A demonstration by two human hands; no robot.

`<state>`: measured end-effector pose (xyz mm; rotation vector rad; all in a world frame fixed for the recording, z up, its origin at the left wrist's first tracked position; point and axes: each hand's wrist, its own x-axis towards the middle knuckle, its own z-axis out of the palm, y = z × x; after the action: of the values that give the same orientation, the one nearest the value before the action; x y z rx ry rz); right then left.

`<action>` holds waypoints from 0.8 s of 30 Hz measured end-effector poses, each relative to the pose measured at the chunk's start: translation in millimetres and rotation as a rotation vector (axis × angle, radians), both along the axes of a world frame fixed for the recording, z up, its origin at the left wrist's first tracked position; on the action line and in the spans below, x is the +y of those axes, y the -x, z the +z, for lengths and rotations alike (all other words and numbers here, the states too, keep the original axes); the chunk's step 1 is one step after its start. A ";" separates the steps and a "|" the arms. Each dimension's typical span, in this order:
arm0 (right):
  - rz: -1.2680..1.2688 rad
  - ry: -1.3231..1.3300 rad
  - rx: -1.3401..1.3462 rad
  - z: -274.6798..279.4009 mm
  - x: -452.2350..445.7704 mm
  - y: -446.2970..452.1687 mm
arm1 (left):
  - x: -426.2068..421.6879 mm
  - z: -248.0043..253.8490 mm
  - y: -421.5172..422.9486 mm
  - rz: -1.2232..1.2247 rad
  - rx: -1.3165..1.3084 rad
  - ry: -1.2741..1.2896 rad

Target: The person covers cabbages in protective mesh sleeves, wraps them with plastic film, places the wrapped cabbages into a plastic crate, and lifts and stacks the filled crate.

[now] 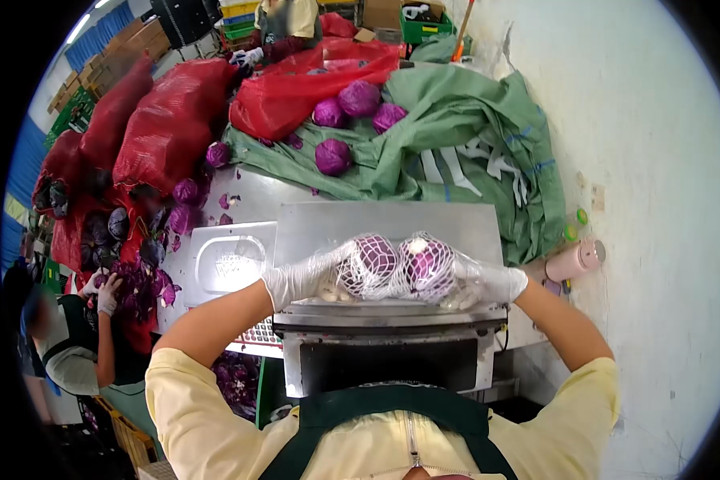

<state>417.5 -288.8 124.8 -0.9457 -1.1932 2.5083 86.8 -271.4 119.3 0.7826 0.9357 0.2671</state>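
Two red cabbages lie side by side in white netting on the metal worktop in front of me. My left hand, in a thin whitish glove, curls around the outer side of the left red cabbage. Against the right red cabbage presses my right hand, gloved the same way, its fingers bent round the side and underneath. A pale cut stem shows on top of the right cabbage. The undersides of both cabbages and some fingertips are hidden.
Loose cabbages rest on green sacking behind the worktop. Full red mesh sacks stand at the left, where a co-worker's gloved hands handle cabbage leaves. A scale adjoins the worktop; a pink bottle lies right.
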 end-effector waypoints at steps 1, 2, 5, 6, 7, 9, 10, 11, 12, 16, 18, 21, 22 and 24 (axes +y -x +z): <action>-0.003 0.001 0.000 -1.2 4.9 1.4 | 0.7 0.6 -3.3 0.007 -0.098 0.087; -0.013 0.005 0.060 -2.4 10.3 4.0 | 7.6 -19.1 7.1 -0.008 -0.086 -0.088; -0.049 -0.203 0.089 -3.0 10.4 1.5 | 50.4 -74.6 38.5 -0.123 0.052 0.016; -0.056 -0.512 -0.338 5.0 6.2 -7.9 | 49.7 -72.3 46.8 -0.148 0.121 0.007; -0.060 -0.812 -0.771 15.0 0.8 -13.0 | 24.5 -17.4 37.9 -0.088 0.554 -0.745; -0.160 -1.319 -1.011 25.3 -12.2 -13.4 | 7.5 24.6 38.4 0.001 0.972 -1.521; -0.018 -1.747 -0.918 16.2 -5.0 -25.4 | 6.7 29.4 49.0 -0.134 0.967 -1.857; 0.142 -2.164 -0.783 12.4 -0.1 -32.1 | 7.2 32.3 55.7 -0.282 0.941 -2.191; 0.490 -2.261 -0.692 25.8 -5.6 -30.9 | 9.5 31.2 56.6 -0.591 0.747 -2.241; 0.342 -2.582 -0.495 -1.5 18.2 -23.0 | 5.6 2.9 52.6 -0.871 0.692 -2.330; 0.301 -2.400 -0.581 -13.1 26.3 -17.5 | 19.2 -1.5 47.6 -0.769 0.671 -2.214; 0.189 -2.154 -0.581 -21.7 52.9 -0.6 | 29.3 -8.5 29.8 -0.447 0.611 -1.835; 0.012 -1.987 -0.495 -26.8 57.4 10.0 | 28.0 -8.7 20.0 -0.330 0.596 -1.483; -0.168 -1.793 -0.389 -28.6 60.1 21.9 | 36.4 -40.1 13.7 -0.031 0.336 -1.662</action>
<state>395.6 -228.7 96.2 -0.7573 -2.3770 0.3690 73.1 -235.0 79.3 2.4082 0.8740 0.9455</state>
